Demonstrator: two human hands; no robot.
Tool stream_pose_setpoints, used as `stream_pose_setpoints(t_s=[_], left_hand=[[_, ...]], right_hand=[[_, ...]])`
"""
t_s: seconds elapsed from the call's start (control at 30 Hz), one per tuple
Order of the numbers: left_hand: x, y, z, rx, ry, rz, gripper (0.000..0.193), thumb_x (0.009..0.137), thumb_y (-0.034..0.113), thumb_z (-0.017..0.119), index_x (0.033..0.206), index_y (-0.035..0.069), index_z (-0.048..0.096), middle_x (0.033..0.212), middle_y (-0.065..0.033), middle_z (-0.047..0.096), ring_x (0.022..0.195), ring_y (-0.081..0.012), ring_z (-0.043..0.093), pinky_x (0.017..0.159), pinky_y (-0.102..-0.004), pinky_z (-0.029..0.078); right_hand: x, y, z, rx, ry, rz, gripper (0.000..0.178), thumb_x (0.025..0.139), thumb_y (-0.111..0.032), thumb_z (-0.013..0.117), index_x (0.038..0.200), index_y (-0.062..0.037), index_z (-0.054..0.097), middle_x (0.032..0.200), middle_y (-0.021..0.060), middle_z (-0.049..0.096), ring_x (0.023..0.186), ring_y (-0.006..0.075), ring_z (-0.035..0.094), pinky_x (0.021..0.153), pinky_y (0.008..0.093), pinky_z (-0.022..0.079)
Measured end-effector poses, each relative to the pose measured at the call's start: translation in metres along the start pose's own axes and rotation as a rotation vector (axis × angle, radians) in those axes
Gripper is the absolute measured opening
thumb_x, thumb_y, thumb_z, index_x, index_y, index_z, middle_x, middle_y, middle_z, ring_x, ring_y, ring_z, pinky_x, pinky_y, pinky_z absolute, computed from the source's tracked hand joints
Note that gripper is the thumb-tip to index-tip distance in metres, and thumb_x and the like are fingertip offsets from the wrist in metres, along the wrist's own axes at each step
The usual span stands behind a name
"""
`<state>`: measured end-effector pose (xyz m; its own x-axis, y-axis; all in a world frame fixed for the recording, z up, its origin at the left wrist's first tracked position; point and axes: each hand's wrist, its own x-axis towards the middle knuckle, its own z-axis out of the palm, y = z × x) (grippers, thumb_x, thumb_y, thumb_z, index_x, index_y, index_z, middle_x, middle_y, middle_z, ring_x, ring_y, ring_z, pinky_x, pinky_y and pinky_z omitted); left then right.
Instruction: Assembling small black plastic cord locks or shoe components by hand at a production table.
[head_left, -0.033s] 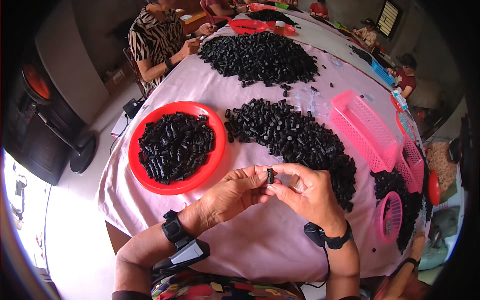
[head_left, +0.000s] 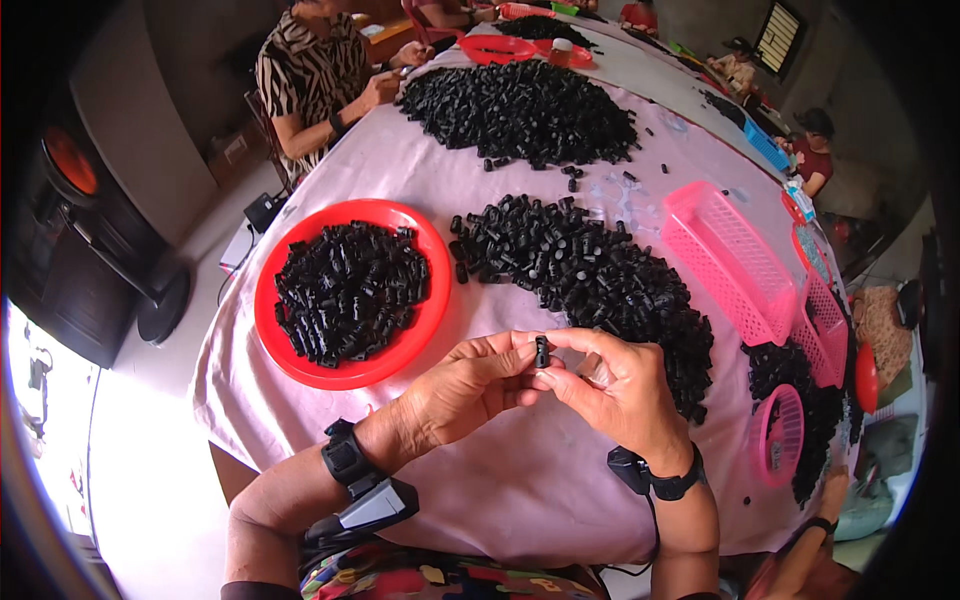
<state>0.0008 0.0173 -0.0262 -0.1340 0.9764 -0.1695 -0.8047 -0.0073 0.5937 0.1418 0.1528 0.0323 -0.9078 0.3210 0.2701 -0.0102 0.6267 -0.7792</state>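
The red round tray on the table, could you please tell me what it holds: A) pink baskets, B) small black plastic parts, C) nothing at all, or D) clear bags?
B: the red round tray, to the left of the left hand, is heaped with small black plastic parts like the one pinched between both hands.

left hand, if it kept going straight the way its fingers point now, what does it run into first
The left hand points toward the person's right, so it would first meet the small black part pinched at its fingertips, then at once the right hand holding the same part. Beyond that, probably the near black pile, though depth is unclear.
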Motion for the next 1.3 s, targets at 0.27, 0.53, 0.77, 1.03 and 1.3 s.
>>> stream_pose_setpoints(t_s=[0.27,0.53,0.77,1.03,1.3], left_hand=[[0.003,0.002,-0.015,-0.039,-0.007,-0.034,0.024,0.098,0.021,0.054,0.116,0.005,0.059,0.103,-0.0019,0.063,0.092,-0.0101,0.06,0.083,-0.0252,0.05],[0.006,-0.004,-0.021,-0.121,0.033,-0.071,0.023,0.096,0.022,0.056,0.113,0.007,0.062,0.104,0.0004,0.063,0.094,-0.0089,0.058,0.084,-0.0248,0.049],[0.004,-0.006,-0.028,-0.159,0.02,-0.108,0.025,0.096,0.02,0.056,0.116,0.006,0.062,0.105,-0.0005,0.063,0.097,-0.0095,0.058,0.088,-0.0258,0.048],[0.001,-0.006,-0.025,-0.143,0.035,-0.162,0.027,0.094,0.018,0.059,0.118,0.006,0.061,0.115,-0.002,0.062,0.108,-0.0135,0.056,0.097,-0.0333,0.044],[0.001,-0.007,-0.023,-0.117,0.031,-0.153,0.028,0.093,0.018,0.061,0.118,0.006,0.061,0.117,-0.0028,0.062,0.107,-0.0136,0.056,0.097,-0.0325,0.044]], right_hand=[[0.006,0.022,0.023,-0.224,0.151,-0.28,0.033,0.076,-0.007,0.075,0.108,-0.0061,0.067,0.075,0.0088,0.068,0.06,0.0214,0.067,0.051,0.0297,0.051],[0.009,0.031,0.026,-0.413,0.163,-0.407,0.025,0.073,-0.006,0.078,0.096,-0.0031,0.068,0.071,0.0063,0.067,0.051,0.0162,0.061,0.047,0.0279,0.046],[0.01,0.026,0.026,-0.322,0.054,-0.113,0.035,0.07,-0.03,0.083,0.078,-0.0066,0.059,0.066,0.005,0.063,0.053,0.0197,0.062,0.047,0.0305,0.048],[0.008,0.033,0.027,-0.445,-0.016,-0.062,0.05,0.067,-0.047,0.08,0.072,-0.0062,0.052,0.06,0.0061,0.061,0.054,0.0235,0.064,0.048,0.0319,0.048],[0.008,0.032,0.027,-0.498,-0.018,-0.069,0.057,0.065,-0.056,0.076,0.071,-0.0057,0.051,0.059,0.0066,0.06,0.053,0.024,0.063,0.047,0.0325,0.048]])
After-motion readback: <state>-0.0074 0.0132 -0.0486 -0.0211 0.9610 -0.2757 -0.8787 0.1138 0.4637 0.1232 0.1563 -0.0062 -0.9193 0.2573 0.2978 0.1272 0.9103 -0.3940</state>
